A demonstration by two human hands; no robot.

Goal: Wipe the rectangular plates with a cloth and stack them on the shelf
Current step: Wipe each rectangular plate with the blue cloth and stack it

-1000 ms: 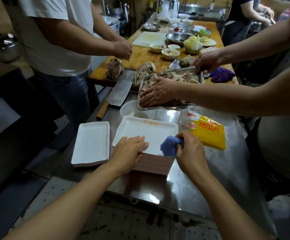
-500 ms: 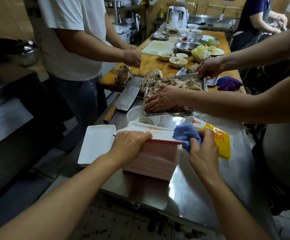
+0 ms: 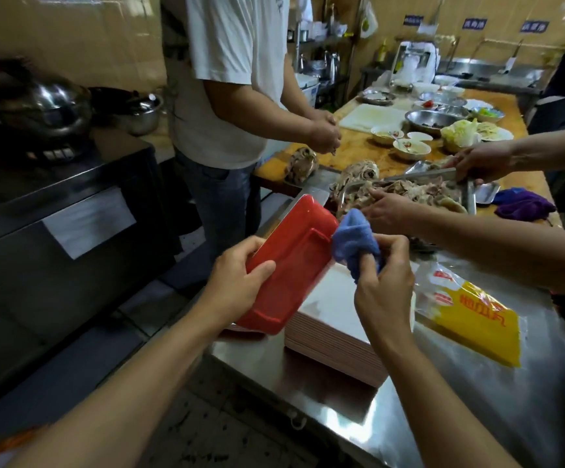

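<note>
While the left hand (image 3: 237,285) grips one rectangular plate (image 3: 291,261) by its near long edge, thumb curled over the red underside, the plate stands tilted up above the left end of the plate stack (image 3: 338,336), red bottom facing the camera. Just right of the plate, the right hand (image 3: 384,285) pinches a bunched blue cloth (image 3: 355,244) between its curled fingers and presses it against the plate's right edge, above the stack. That stack sits on the steel table (image 3: 443,400), with a yellow packet (image 3: 473,322) just right of it. Beyond the stack, another person's hands work at a metal tray of meat (image 3: 409,194), and a purple cloth (image 3: 524,204) lies to the tray's right
</note>
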